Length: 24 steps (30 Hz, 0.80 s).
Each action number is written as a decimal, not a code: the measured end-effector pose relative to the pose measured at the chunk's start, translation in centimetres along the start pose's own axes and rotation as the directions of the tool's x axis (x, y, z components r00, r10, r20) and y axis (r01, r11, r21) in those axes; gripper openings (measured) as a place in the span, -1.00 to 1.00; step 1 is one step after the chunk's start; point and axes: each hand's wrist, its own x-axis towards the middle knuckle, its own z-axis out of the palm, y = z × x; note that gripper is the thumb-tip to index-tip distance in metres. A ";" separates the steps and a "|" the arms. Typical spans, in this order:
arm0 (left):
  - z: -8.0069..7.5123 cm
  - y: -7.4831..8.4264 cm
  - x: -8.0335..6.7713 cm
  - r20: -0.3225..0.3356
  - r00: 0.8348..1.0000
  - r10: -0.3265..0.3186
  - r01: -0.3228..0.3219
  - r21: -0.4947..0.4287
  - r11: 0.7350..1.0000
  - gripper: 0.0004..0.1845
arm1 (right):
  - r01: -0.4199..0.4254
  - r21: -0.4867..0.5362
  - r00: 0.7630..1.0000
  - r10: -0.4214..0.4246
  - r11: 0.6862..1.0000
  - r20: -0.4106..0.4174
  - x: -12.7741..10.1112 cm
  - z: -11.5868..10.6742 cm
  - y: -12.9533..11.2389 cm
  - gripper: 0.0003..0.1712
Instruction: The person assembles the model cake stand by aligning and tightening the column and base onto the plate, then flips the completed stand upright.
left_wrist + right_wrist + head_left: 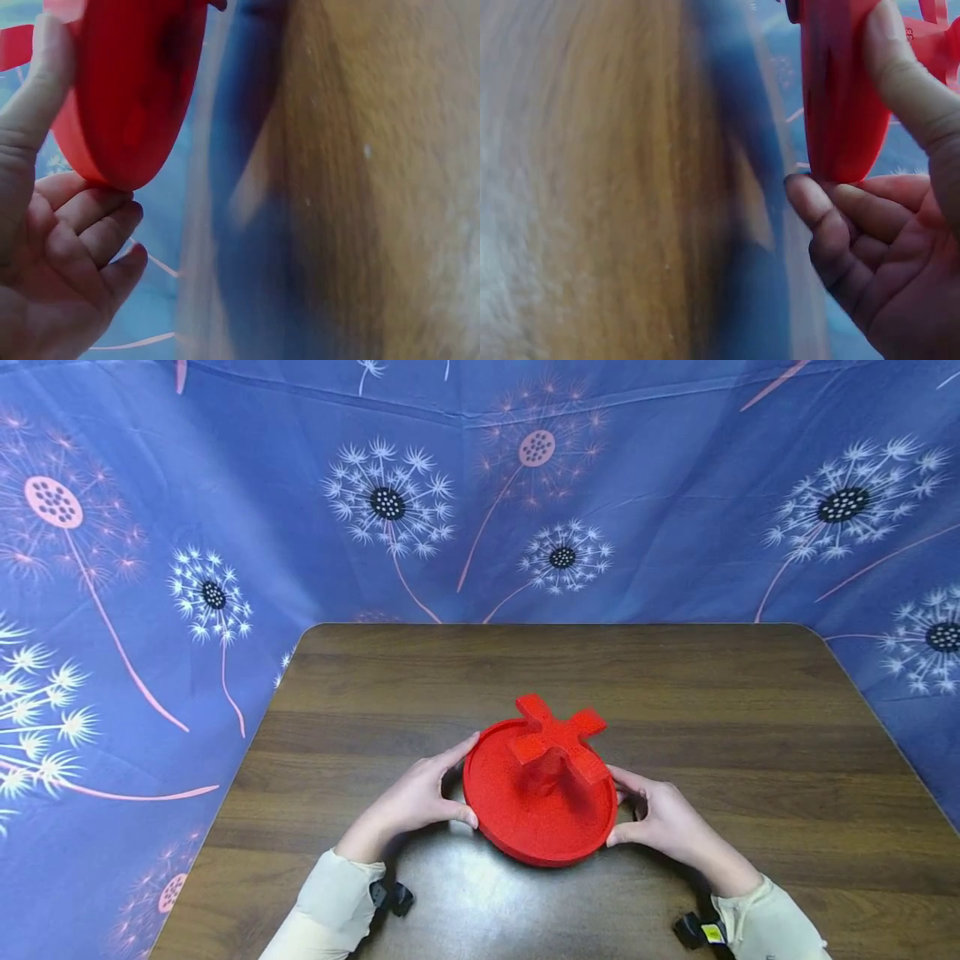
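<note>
A round red tray-like disc (517, 814) with a raised rim sits between my two hands. From it rises a short post topped by a red cross-shaped piece (555, 739) with blunt arms. My left hand (416, 797) grips the left edge, thumb near the front and fingers at the far side. On the right edge, my right hand (660, 818) holds the rim between thumb and fingers. Both wrist views show the disc's underside (135, 105) and side wall (844, 105) raised above the table, with fingertips against the rim.
The brown wooden table (360, 693) has rounded far corners. Behind and to the sides hangs a blue cloth (465, 468) with dandelion prints. Small black devices sit at the left cuff (401, 900) and the right cuff (688, 931).
</note>
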 end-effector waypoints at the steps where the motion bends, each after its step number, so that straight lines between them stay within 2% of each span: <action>1: 0.0 0.2 -0.1 -0.012 1.000 -0.009 0.009 -0.023 1.000 0.21 | -0.004 0.065 1.000 0.004 0.998 -0.005 -0.2 -0.1 -0.1 -0.01; 4: 0.2 0.5 -0.3 -0.052 0.999 -0.015 0.011 -0.093 0.996 0.15 | -0.004 0.201 1.000 0.009 0.980 -0.026 -0.6 -0.5 -0.3 -0.09; 7: 0.6 0.9 -0.4 -0.124 0.992 -0.020 -0.006 -0.211 0.978 0.04 | 0.027 0.246 0.997 -0.009 0.969 -0.075 -0.9 -0.6 -0.6 -0.16; 10: 1.2 1.2 -0.2 -0.228 0.974 0.013 -0.092 -0.340 0.936 -0.05 | 0.077 0.244 0.988 -0.040 0.967 -0.151 -0.9 -0.4 -1.0 -0.24; 12: 1.6 1.4 0.0 -0.302 0.952 0.054 -0.176 -0.394 0.902 -0.04 | 0.108 0.214 0.974 -0.060 0.971 -0.217 -0.9 -0.1 -1.3 -0.33; 14: 2.0 1.6 0.2 -0.370 0.925 0.082 -0.245 -0.417 0.875 -0.07 | 0.127 0.189 0.954 -0.068 0.974 -0.292 -0.8 0.2 -1.6 -0.42; 16: 2.3 1.9 0.4 -0.429 0.899 0.089 -0.284 -0.416 0.864 -0.19 | 0.138 0.167 0.930 -0.069 0.976 -0.361 -0.7 0.5 -1.9 -0.49; 18: 2.5 2.2 0.6 -0.487 0.869 0.085 -0.302 -0.386 0.872 -0.37 | 0.144 0.162 0.904 -0.063 0.976 -0.422 -0.6 0.8 -2.2 -0.49; 19: 2.6 2.4 0.7 -0.521 0.849 0.081 -0.305 -0.360 0.882 -0.43 | 0.145 0.171 0.895 -0.055 0.975 -0.443 -0.5 0.9 -2.4 -0.49; 21: 2.7 2.8 0.8 -0.595 0.801 0.072 -0.296 -0.287 0.911 -0.48 | 0.155 0.187 0.879 -0.049 0.970 -0.474 -0.4 1.1 -2.7 -0.52; 24: 2.6 3.9 1.0 -0.700 0.710 0.072 -0.278 -0.184 0.943 -0.53 | 0.164 0.194 0.864 -0.046 0.967 -0.502 -0.2 1.4 -3.2 -0.61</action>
